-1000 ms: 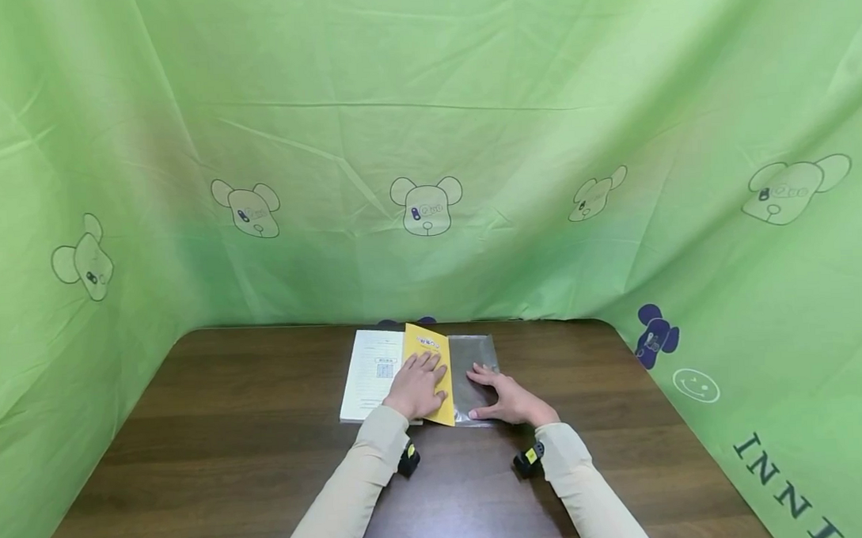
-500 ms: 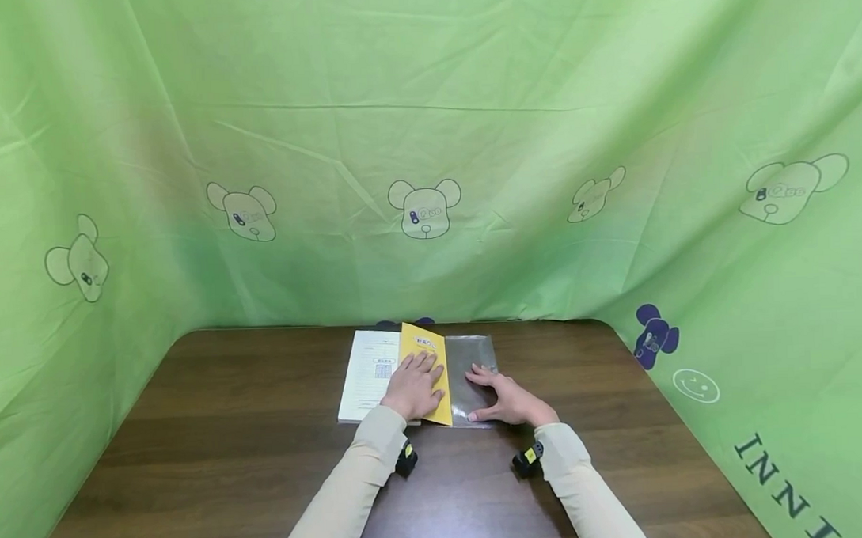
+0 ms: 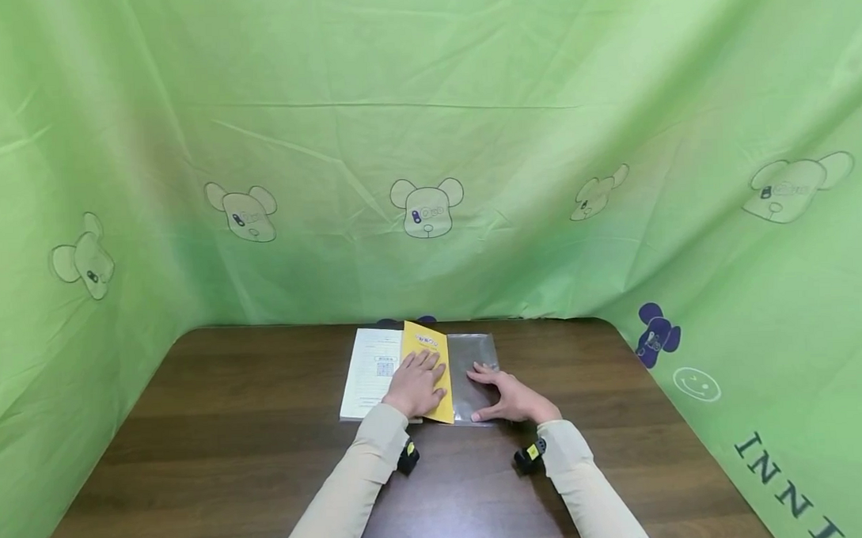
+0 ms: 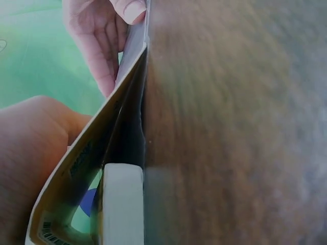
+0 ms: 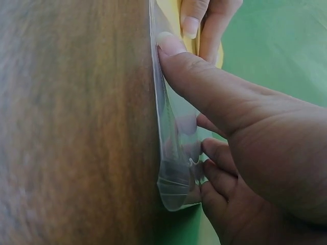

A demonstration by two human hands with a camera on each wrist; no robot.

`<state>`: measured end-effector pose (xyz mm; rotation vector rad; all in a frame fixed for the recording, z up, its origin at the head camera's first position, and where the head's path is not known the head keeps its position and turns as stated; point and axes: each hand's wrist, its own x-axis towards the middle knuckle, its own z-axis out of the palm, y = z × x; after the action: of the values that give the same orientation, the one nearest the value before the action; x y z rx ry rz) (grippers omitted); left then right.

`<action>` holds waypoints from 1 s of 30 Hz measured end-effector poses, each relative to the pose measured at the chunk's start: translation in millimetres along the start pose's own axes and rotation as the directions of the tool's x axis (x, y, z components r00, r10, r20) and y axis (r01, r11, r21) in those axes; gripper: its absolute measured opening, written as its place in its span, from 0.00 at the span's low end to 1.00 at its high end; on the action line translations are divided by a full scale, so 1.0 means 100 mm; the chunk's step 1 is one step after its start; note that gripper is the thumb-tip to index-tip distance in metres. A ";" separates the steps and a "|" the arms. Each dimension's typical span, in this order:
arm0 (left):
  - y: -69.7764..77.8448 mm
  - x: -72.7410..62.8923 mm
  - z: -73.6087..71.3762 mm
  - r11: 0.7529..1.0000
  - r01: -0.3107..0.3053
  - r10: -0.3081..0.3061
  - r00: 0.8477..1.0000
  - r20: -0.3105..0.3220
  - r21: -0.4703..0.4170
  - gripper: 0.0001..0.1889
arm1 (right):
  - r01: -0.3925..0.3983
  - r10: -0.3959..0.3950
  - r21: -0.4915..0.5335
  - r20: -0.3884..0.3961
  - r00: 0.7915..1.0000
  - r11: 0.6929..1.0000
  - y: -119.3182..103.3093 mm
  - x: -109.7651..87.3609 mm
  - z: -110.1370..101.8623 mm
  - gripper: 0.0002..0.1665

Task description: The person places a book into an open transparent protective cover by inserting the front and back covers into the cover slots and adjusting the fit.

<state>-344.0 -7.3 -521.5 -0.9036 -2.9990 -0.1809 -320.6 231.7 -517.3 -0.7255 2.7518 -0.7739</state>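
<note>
A book with white pages (image 3: 367, 378) lies open on the table, its yellow cover (image 3: 428, 331) folded out to the right. My left hand (image 3: 414, 387) rests on that cover with its fingers spread. A clear plastic book cover (image 3: 469, 351) extends rightward from under the yellow cover's edge. On the plastic lies my right hand (image 3: 514, 399), its thumb near the front edge and its fingers farther back. In the left wrist view, the yellow cover slants up above the plastic, beside the thick page block (image 4: 123, 204). The right wrist view shows the plastic's loose, wrinkled end (image 5: 173, 191).
The brown wooden table (image 3: 231, 450) extends around the book on both sides. A green cloth (image 3: 425, 87) with bear prints hangs behind it and along the sides. Black wrist cameras (image 3: 407, 460) hang beneath both sleeves.
</note>
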 end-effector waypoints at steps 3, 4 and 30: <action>0.00 0.01 0.00 1.000 -0.016 0.016 1.000 0.002 -0.002 0.31 | 0.004 -0.004 0.000 -0.001 1.000 1.000 0.01 0.00 0.00 0.50; -0.01 0.01 0.00 1.000 -0.021 0.021 1.000 0.007 -0.002 0.33 | 0.006 -0.006 0.000 -0.001 1.000 1.000 0.01 0.00 0.00 0.50; 0.03 -0.04 -0.01 0.999 -0.036 0.037 0.999 0.029 -0.029 0.45 | 0.022 -0.022 -0.002 0.000 1.000 1.000 0.02 -0.05 0.00 0.50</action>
<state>-339.3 -7.7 -519.9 -0.9721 -3.0118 -0.2125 -317.7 235.9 -518.2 -0.7573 2.7496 -0.7762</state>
